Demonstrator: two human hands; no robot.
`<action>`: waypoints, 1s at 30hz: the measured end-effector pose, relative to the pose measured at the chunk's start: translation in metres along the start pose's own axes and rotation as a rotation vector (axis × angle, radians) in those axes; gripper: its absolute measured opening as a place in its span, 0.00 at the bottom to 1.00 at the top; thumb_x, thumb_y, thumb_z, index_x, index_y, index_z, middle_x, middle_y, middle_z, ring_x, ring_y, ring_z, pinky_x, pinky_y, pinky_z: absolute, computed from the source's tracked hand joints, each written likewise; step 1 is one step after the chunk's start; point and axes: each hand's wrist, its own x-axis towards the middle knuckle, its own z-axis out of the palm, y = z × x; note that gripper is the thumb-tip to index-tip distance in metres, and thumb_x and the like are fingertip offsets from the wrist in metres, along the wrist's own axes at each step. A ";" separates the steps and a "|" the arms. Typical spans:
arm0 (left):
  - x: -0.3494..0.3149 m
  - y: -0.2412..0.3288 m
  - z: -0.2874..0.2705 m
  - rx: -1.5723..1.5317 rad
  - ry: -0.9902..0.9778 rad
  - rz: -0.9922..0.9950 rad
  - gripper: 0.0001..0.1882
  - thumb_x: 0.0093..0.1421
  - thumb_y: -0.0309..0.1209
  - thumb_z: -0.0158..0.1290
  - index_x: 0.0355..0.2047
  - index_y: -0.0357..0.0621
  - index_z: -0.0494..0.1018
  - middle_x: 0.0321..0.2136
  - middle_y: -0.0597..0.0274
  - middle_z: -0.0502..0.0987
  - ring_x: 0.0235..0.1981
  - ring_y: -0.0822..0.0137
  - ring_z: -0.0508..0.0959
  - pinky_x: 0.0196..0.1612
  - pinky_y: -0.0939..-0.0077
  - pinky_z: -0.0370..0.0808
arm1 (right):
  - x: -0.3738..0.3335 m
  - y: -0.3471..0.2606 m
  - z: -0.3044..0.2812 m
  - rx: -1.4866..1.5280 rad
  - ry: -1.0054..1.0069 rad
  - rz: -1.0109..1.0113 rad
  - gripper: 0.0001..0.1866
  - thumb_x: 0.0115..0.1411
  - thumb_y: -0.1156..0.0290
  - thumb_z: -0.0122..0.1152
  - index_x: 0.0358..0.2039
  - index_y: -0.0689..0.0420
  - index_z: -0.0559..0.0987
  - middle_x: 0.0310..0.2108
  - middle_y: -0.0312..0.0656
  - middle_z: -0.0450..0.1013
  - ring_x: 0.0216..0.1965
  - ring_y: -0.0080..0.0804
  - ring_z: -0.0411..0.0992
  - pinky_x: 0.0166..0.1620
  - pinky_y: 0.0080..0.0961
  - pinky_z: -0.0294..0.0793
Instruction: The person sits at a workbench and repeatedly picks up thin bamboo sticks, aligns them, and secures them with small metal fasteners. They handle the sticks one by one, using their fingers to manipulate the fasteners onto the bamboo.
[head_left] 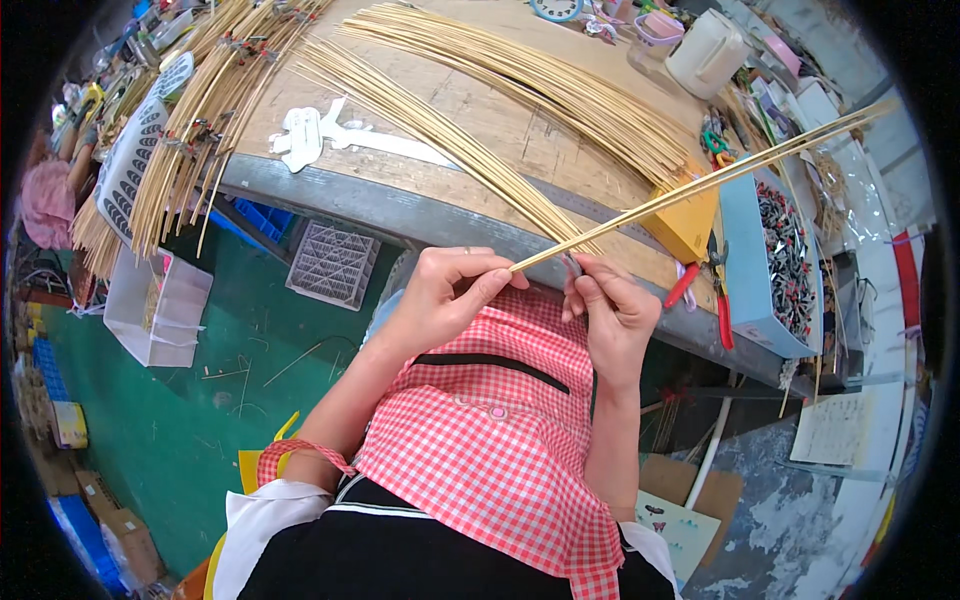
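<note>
My left hand (450, 290) pinches the near end of a thin bundle of long bamboo strips (700, 185) that runs up and to the right over the workbench. My right hand (608, 310) is closed just beside that end, fingers bent around something small I cannot make out. Both hands hover over my red checked apron (490, 430), at the front edge of the wooden workbench (500, 120).
Fanned bundles of bamboo strips (560, 85) lie across the bench, more tied bundles (200, 110) at the left. A blue box of small dark parts (785, 255), red-handled pliers (720, 305), a yellow box (690, 220) and a white jug (705, 50) sit at the right. Crates stand on the green floor (180, 420).
</note>
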 end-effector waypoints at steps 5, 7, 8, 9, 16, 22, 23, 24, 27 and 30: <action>0.000 -0.003 0.001 0.005 -0.019 0.025 0.08 0.60 0.27 0.51 0.30 0.35 0.78 0.21 0.57 0.76 0.21 0.70 0.72 0.27 0.77 0.68 | -0.001 0.001 0.001 0.021 0.032 0.007 0.10 0.58 0.87 0.51 0.40 0.72 0.77 0.28 0.43 0.73 0.21 0.19 0.66 0.25 0.16 0.70; -0.001 -0.004 0.002 0.007 -0.026 0.020 0.08 0.60 0.27 0.51 0.30 0.35 0.78 0.21 0.57 0.76 0.21 0.70 0.72 0.27 0.78 0.68 | -0.002 0.001 0.002 0.025 0.040 -0.002 0.10 0.58 0.88 0.51 0.40 0.71 0.77 0.28 0.43 0.73 0.21 0.19 0.66 0.25 0.15 0.70; -0.001 -0.005 0.002 0.009 -0.024 0.026 0.08 0.60 0.27 0.51 0.30 0.35 0.78 0.21 0.57 0.76 0.21 0.70 0.72 0.26 0.78 0.68 | -0.002 0.001 0.002 0.017 0.039 -0.002 0.10 0.58 0.87 0.52 0.40 0.71 0.77 0.28 0.43 0.73 0.21 0.19 0.66 0.25 0.15 0.70; 0.000 -0.005 0.003 0.011 -0.023 0.032 0.08 0.60 0.27 0.51 0.30 0.34 0.78 0.21 0.58 0.76 0.21 0.70 0.72 0.26 0.78 0.68 | -0.001 0.001 0.002 0.009 0.038 -0.004 0.10 0.58 0.87 0.52 0.40 0.71 0.77 0.29 0.43 0.73 0.21 0.19 0.66 0.25 0.15 0.70; 0.002 0.001 -0.004 0.028 -0.078 -0.011 0.09 0.60 0.26 0.50 0.30 0.33 0.77 0.23 0.57 0.77 0.24 0.72 0.75 0.29 0.78 0.71 | -0.001 -0.007 0.000 -0.099 -0.018 -0.005 0.10 0.59 0.82 0.55 0.41 0.72 0.77 0.32 0.44 0.75 0.27 0.23 0.71 0.32 0.15 0.73; 0.002 -0.006 -0.007 -0.102 -0.228 -0.073 0.10 0.60 0.28 0.50 0.31 0.33 0.78 0.24 0.58 0.78 0.26 0.73 0.74 0.30 0.78 0.70 | 0.009 -0.025 -0.009 0.189 0.331 -0.115 0.11 0.60 0.77 0.56 0.40 0.71 0.76 0.35 0.47 0.76 0.28 0.27 0.74 0.33 0.21 0.76; 0.001 -0.012 -0.007 -0.145 -0.261 -0.080 0.10 0.61 0.28 0.51 0.32 0.33 0.78 0.24 0.58 0.79 0.26 0.74 0.75 0.30 0.79 0.71 | 0.008 -0.025 -0.018 0.283 0.304 -0.111 0.10 0.60 0.77 0.56 0.39 0.70 0.77 0.34 0.48 0.76 0.27 0.28 0.74 0.31 0.22 0.76; 0.000 -0.016 -0.008 -0.184 -0.291 -0.087 0.10 0.61 0.28 0.51 0.32 0.33 0.78 0.25 0.58 0.79 0.27 0.74 0.75 0.31 0.80 0.71 | 0.007 -0.024 -0.034 0.381 0.275 -0.107 0.09 0.60 0.77 0.56 0.38 0.69 0.77 0.33 0.49 0.76 0.26 0.28 0.73 0.30 0.23 0.76; 0.003 -0.013 -0.016 -0.142 -0.388 -0.153 0.11 0.61 0.30 0.52 0.32 0.32 0.78 0.24 0.58 0.78 0.25 0.73 0.74 0.29 0.79 0.70 | 0.003 -0.015 -0.050 0.447 0.253 -0.126 0.07 0.60 0.76 0.56 0.35 0.68 0.77 0.31 0.49 0.76 0.23 0.29 0.73 0.26 0.24 0.76; 0.005 -0.016 -0.020 -0.063 -0.303 -0.055 0.11 0.60 0.29 0.52 0.35 0.33 0.78 0.26 0.57 0.78 0.27 0.71 0.75 0.29 0.80 0.71 | 0.001 -0.013 -0.040 0.412 0.274 -0.111 0.06 0.60 0.78 0.55 0.33 0.69 0.78 0.29 0.51 0.76 0.23 0.31 0.74 0.27 0.23 0.78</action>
